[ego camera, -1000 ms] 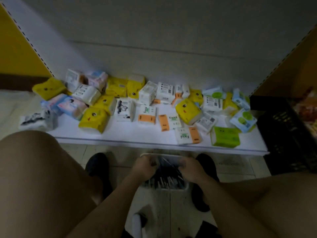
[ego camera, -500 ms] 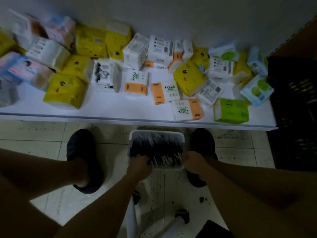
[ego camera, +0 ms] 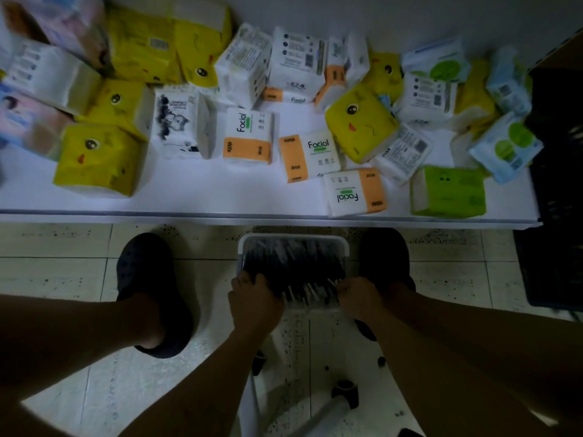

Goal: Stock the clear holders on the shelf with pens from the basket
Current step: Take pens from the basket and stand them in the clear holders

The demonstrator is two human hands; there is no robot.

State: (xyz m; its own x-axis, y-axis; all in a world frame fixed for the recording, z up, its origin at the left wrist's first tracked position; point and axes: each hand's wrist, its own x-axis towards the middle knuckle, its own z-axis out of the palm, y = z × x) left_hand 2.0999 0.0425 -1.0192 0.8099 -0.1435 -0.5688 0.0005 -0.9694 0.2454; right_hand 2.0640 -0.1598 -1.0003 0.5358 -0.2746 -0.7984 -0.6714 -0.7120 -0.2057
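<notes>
Pens (ego camera: pixel 293 266) in basket (ego camera: pixel 293 239) between dark shoes (ego camera: pixel 148 279); tissue packs (ego camera: pixel 361 127) across shelf (ego camera: pixel 220 190).

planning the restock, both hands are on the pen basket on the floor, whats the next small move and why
Probably lift the basket off the floor: the left hand and right hand each grip a near corner, the pens lie inside it, and no clear holder is in view.
</notes>
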